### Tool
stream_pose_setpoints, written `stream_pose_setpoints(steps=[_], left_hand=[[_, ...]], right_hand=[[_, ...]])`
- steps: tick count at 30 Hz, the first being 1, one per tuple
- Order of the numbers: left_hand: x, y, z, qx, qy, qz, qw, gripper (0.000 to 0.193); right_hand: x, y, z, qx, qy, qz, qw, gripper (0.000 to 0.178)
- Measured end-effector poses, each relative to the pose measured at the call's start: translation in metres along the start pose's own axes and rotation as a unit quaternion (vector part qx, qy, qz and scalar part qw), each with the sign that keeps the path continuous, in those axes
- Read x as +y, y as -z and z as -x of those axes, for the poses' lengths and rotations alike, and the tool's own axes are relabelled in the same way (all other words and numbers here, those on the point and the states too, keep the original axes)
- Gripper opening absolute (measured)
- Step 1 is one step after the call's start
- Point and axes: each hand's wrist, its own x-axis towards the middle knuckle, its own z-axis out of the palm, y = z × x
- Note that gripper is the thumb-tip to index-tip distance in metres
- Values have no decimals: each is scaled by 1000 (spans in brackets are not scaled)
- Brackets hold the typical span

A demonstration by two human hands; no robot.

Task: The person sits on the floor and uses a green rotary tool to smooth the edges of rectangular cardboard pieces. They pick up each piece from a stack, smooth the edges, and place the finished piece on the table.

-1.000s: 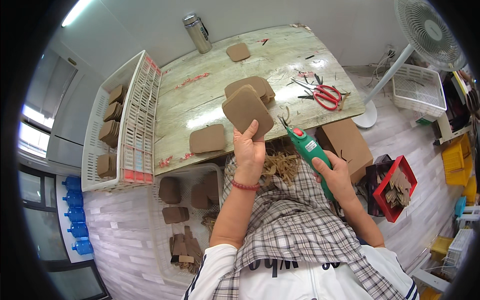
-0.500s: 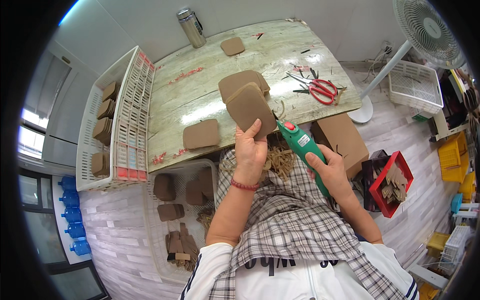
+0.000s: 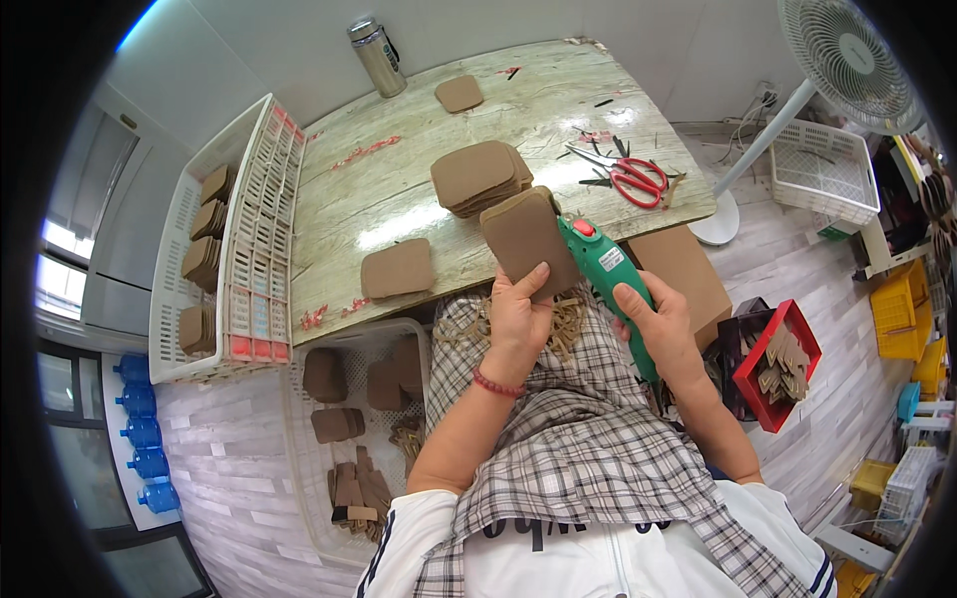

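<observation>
My left hand (image 3: 520,321) pinches a brown flat pad (image 3: 528,239) with rounded corners by its lower end, thumb on top. Wrapped round the green electric scissors (image 3: 606,264) with a red button is my right hand (image 3: 660,327). The tool's head meets the pad's right edge near its upper corner; the blade itself is too small to make out. Just beyond the held pad stands a stack of similar brown pads (image 3: 475,169). Another low group of pads (image 3: 397,267) lies to the left, by the table's front edge. Thin tan offcut strips (image 3: 565,324) gather on my checked apron (image 3: 558,439).
Red-handled scissors (image 3: 638,181) lie among dark scraps on the table (image 3: 349,199). A steel flask (image 3: 377,58) stands at the back. White crates hold pads at the left (image 3: 261,249) and below the table (image 3: 329,538). At right are a red-rimmed box (image 3: 743,384) and a fan (image 3: 847,70).
My left hand has moved the pad to the right and slightly down, turning it more upright. The electric scissors have gone a little up along its right edge.
</observation>
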Motion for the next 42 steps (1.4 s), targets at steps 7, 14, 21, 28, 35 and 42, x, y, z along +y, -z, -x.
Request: stream_pose_setpoints(steps=[7, 14, 21, 28, 35, 42], left_hand=[[11, 14, 2, -33, 1, -67, 997, 36], [49, 34, -3, -60, -10, -234, 970, 41], [73, 35, -1, -83, 18, -347, 934, 44], [67, 40, 8, -89, 76, -403, 908, 44], [68, 37, 15, -126, 125, -435, 883, 36], [99, 33, 6, -107, 50, -540, 833, 24]], right_hand=[[-9, 13, 1, -27, -29, -19, 999, 35], [-10, 33, 9, -78, -51, 13, 996, 36], [-6, 41, 19, -94, -31, 123, 988, 40], [-1, 30, 23, -80, -32, 126, 988, 40], [3, 23, 18, -95, -54, 61, 992, 37], [-2, 30, 18, -120, -94, 44, 987, 37]])
